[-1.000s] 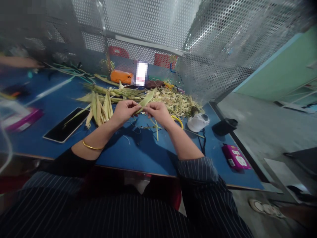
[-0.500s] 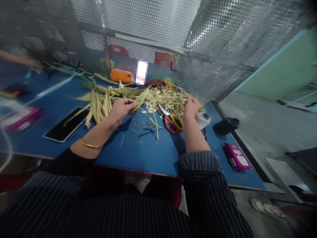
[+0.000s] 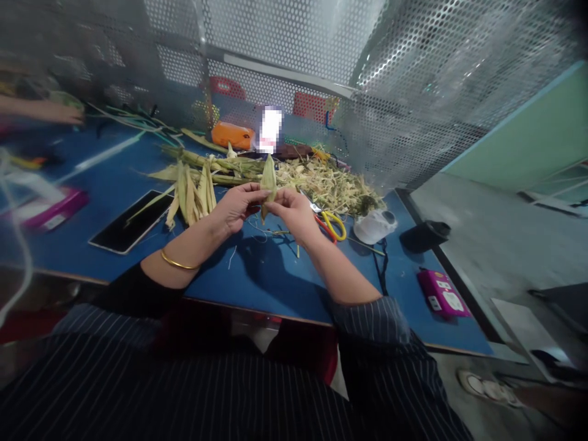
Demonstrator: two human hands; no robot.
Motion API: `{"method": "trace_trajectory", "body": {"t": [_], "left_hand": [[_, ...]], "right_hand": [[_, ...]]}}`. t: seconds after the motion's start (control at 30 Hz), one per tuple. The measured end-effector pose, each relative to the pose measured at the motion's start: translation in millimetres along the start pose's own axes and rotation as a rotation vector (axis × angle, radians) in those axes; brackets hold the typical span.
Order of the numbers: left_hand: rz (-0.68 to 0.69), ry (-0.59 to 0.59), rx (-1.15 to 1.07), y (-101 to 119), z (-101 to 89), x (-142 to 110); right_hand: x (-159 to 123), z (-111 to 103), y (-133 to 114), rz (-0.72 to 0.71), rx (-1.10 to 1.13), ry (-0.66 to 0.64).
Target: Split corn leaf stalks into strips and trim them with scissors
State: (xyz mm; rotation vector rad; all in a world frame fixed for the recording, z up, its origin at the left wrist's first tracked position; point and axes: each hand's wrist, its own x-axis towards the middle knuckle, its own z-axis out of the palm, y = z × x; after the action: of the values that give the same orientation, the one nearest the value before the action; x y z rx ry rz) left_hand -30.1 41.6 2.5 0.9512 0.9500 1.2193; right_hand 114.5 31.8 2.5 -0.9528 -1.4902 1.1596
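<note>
Both hands meet over the blue table (image 3: 275, 294) at a pale green dried leaf (image 3: 269, 176), which looks like corn husk and stands upright. My left hand (image 3: 234, 208) pinches its left edge. Fingers of my right hand (image 3: 296, 211) are closed on its lower right side. Just beyond lies a heap of shredded husk bits (image 3: 331, 184). Scissors (image 3: 333, 225) with red and yellow handles rest beside my right wrist, partly hidden by it. Left of my left hand is a bunch of longer husk leaves (image 3: 188, 193).
A dark flat phone-like slab (image 3: 133, 223) lies at left. An orange packet (image 3: 232, 135) and a lit screen (image 3: 270, 128) stand at the back. A white plastic roll (image 3: 374, 226), black cylinder (image 3: 425, 236) and magenta pack (image 3: 443, 293) are at right. Another person's hand (image 3: 68, 113) is far left.
My right hand has come left from the far side of the shredded heap to the leaf. The leaf has turned from slanting to upright between both hands.
</note>
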Motion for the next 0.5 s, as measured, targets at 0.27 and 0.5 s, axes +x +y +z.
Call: {"method": "trace_trajectory", "body": {"t": [0.27, 0.5], "left_hand": [[0.146, -0.004, 0.022, 5, 1.1, -3], [0.256, 0.031, 0.066, 5, 2.3, -4]], "right_hand": [[-6, -8, -11, 0.061, 0.108, -0.054], [-7, -12, -20, -0.015, 0.046, -0.11]]}}
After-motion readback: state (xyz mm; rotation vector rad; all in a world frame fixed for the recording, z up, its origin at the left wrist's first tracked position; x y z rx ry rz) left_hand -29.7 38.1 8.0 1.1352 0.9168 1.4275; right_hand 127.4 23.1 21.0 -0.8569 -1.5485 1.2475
